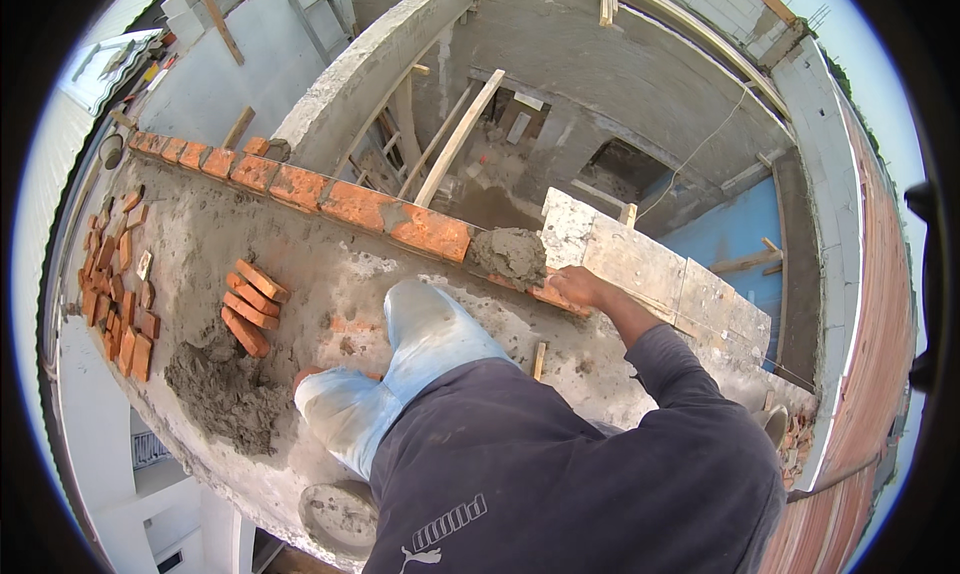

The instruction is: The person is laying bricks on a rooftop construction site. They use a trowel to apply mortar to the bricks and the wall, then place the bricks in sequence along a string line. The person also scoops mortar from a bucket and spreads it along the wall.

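My right hand (577,284) reaches to the brick course with fingers curled beside a heap of grey mortar (510,256); what it grips, if anything, is hidden. An orange brick (556,301) lies just below it. The row of mortared bricks (355,204) runs leftward along the ledge. A sliver of skin shows by my bent left leg (345,414), too little to tell whether it is my left hand. Left of my legs are several loose bricks (250,304) and a pile of wet mortar (220,404).
The concrete ledge (180,234) drops into a building shell crossed by timber beams (462,134). Pale boards (630,259) lie at right over that opening. Scattered bricks (115,294) line the outer left edge; a round pan (337,522) sits low beside my body.
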`<state>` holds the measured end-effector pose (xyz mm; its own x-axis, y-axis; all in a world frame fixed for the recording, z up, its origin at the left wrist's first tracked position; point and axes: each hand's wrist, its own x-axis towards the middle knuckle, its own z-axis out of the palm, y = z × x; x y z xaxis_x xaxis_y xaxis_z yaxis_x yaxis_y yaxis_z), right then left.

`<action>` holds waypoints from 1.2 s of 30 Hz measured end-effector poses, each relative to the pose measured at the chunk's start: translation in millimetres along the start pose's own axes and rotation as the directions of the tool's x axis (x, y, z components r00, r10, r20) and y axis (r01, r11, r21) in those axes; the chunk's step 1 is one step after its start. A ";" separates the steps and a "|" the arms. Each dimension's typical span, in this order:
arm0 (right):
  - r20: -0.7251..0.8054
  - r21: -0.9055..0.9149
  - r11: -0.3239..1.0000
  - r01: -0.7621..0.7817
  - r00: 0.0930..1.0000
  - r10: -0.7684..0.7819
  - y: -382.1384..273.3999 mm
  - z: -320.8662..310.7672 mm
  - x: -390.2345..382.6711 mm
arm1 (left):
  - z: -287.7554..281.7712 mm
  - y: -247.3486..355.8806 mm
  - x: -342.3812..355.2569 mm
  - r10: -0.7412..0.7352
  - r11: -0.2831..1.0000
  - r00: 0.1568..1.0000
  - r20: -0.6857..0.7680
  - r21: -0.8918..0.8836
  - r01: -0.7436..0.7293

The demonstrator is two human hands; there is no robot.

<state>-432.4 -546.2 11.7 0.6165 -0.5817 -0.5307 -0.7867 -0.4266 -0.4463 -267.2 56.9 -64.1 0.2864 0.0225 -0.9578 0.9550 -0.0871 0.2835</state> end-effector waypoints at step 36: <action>0.438 -0.348 0.805 0.481 0.842 -0.314 -385.0 252.1 245.8 | 93.7 227.9 -15.5 0.522 0.356 0.852 -0.025 0.915 -0.191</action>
<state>30.4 -350.3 -128.6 0.7811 -0.0524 -0.6222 -0.3477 -0.8641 -0.3638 -61.2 -56.6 11.0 0.7449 -0.0011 -0.6672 0.2145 -0.9465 0.2411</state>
